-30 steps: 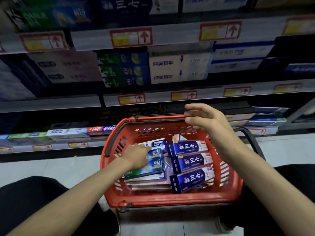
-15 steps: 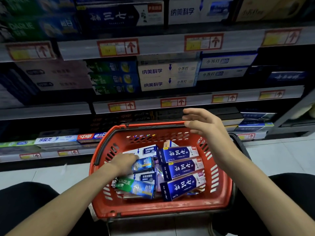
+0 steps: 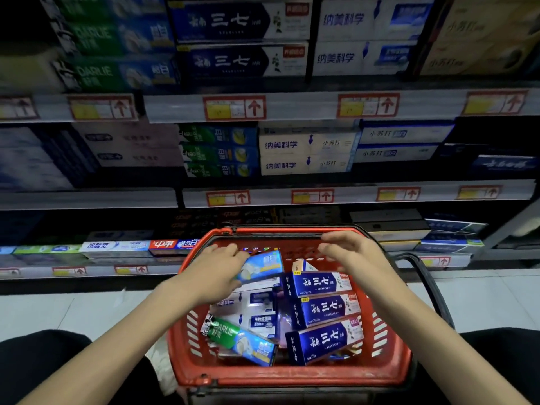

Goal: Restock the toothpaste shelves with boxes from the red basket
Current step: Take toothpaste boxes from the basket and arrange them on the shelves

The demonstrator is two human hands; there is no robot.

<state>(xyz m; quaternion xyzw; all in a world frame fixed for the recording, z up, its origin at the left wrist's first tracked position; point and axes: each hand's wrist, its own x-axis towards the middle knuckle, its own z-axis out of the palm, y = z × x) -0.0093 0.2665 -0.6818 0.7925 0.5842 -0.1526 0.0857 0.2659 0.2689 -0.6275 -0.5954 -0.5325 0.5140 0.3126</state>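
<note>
The red basket (image 3: 292, 372) sits on the floor in front of me, with several toothpaste boxes in it. My left hand (image 3: 217, 270) grips a blue and green Darlie box (image 3: 261, 266) and holds it tilted above the basket's far left part. A second Darlie box (image 3: 242, 340) lies at the front left. Three dark blue boxes (image 3: 324, 309) lie side by side on the right. White boxes (image 3: 254, 309) lie in the middle. My right hand (image 3: 350, 252) hovers open over the basket's far rim, holding nothing.
Three shelf levels with red price tags rise behind the basket. Matching Darlie boxes (image 3: 219, 152) stand on the middle shelf, dark blue boxes (image 3: 242, 39) on the top one. The bottom shelf (image 3: 117, 249) holds flat boxes. A black basket handle (image 3: 429, 287) hangs at right. My knees flank the basket.
My left hand has closed on a Darlie box and lifted it from the pile toward the basket's far side. The view has tilted up, showing more shelves. My right hand stays hovering.
</note>
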